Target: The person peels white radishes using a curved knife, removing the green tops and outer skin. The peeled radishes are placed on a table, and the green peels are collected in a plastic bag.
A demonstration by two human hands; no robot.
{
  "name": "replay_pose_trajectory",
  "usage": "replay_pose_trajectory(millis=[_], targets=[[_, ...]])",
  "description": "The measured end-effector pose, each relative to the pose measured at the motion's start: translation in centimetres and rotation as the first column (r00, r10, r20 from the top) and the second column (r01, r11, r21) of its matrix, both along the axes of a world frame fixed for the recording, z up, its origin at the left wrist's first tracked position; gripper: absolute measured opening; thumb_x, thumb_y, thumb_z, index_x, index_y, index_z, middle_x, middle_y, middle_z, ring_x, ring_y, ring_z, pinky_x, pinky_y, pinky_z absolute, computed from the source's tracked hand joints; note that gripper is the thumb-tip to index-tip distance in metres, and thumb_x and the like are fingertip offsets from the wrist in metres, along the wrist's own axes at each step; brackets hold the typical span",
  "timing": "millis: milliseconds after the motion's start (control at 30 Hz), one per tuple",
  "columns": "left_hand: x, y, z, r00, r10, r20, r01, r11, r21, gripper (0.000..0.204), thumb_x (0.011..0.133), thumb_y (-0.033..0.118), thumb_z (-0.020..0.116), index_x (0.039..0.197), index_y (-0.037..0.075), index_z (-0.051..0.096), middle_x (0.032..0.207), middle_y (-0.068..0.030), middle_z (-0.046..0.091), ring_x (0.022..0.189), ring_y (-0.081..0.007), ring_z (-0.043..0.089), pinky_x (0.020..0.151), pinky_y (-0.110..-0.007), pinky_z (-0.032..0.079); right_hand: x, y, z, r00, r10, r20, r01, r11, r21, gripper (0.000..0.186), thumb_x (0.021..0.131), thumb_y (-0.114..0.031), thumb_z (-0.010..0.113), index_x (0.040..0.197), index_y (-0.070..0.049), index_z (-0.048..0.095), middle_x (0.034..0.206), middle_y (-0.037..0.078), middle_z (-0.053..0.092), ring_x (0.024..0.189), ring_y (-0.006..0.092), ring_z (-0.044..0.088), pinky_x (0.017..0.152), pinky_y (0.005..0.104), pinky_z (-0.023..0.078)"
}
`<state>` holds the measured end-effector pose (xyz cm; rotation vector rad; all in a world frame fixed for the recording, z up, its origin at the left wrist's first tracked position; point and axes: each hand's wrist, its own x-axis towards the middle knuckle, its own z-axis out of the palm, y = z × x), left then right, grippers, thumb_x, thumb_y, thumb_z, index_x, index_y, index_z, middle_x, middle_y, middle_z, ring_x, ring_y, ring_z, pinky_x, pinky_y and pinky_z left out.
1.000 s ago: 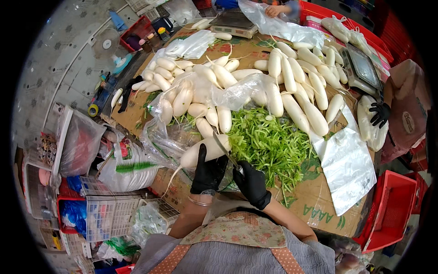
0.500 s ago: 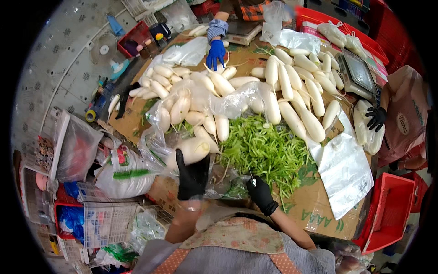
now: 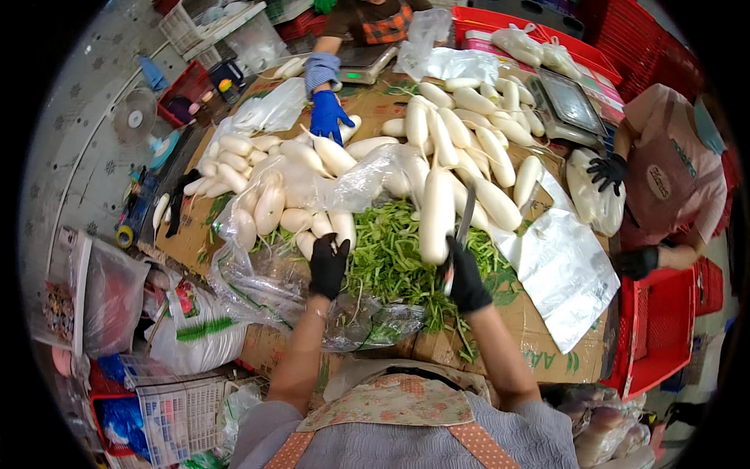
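Right hand [image 3: 467,283] grips knife [image 3: 467,214]; left hand [image 3: 328,267] half-open by radish [image 3: 341,228]; green lettering [image 3: 541,359] on cardboard [image 3: 512,332].

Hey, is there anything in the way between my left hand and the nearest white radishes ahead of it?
Nothing visible: your left hand is right at the near ends of those white radishes. The clear plastic lies mostly beyond them, farther from you.
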<state>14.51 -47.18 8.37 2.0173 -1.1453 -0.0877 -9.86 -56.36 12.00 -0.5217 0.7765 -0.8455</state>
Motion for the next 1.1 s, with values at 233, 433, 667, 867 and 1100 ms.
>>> replay_pose_trajectory(millis=[233,433,667,867,1100], targets=[[0.2,-6.0,-2.8,0.955,0.022,0.295,-0.168,0.862,0.479,0.090,0.058,0.041,0.072,0.128,0.006,0.027,0.110,-0.0204,0.043,0.087,-0.0326,0.054,0.065,-0.040,0.047,1.6,-7.2,7.0,0.987,-0.038,-0.159,-0.072,0.771,-0.632,0.032,0.081,-0.016,0.057,0.110,-0.004,0.050,0.067,0.002,0.055,0.041,0.0068,0.045,0.039,0.0204,0.037],[1.9,-6.1,-3.7,0.951,0.015,0.310,-0.175,0.851,0.494,0.094,0.056,0.045,0.072,0.129,0.007,0.025,0.113,-0.0206,0.042,0.100,-0.0342,0.047,0.083,-0.047,0.038,3.9,2.0,0.9,0.937,0.214,-0.278,-0.312,0.869,-0.384,0.032,0.078,-0.020,0.061,0.102,-0.002,0.053,0.066,0.001,0.052,0.049,0.0061,0.046,0.042,0.0213,0.038],[3.1,-4.3,-5.3,0.990,0.002,0.141,-0.064,0.897,0.437,0.076,0.064,0.046,0.064,0.118,-0.001,0.040,0.102,-0.0250,0.051,0.096,-0.0377,0.049,0.082,-0.042,0.041,-2.2,5.8,-2.3,0.943,0.199,-0.267,-0.283,0.901,-0.329,0.032,0.078,-0.016,0.059,0.107,-0.003,0.053,0.077,0.004,0.060,0.049,0.0061,0.048,0.042,0.0217,0.039],[0.6,-8.1,-3.2,0.977,0.138,0.161,-0.202,0.839,0.506,0.071,0.061,0.039,0.070,0.112,-0.002,0.044,0.109,-0.0212,0.049,0.096,-0.0360,0.049,0.082,-0.039,0.042,-2.6,6.7,-0.5,0.908,0.213,-0.360,-0.311,0.920,-0.239,0.024,0.081,-0.015,0.055,0.101,-0.001,0.053,0.076,0.004,0.062,0.044,0.0060,0.046,0.040,0.0194,0.037],[7.0,-3.8,-0.9,-0.038,-0.238,-0.971,0.152,0.959,-0.241,0.036,0.084,0.026,0.051,0.111,0.001,0.049,0.095,-0.0071,0.058,0.084,-0.0165,0.055,0.072,-0.026,0.046,-3.6,8.1,-1.4,0.861,0.281,-0.424,-0.426,0.854,-0.300,0.028,0.079,-0.019,0.058,0.102,-0.004,0.052,0.079,0.004,0.062,0.056,0.0089,0.053,0.046,0.0221,0.042]])
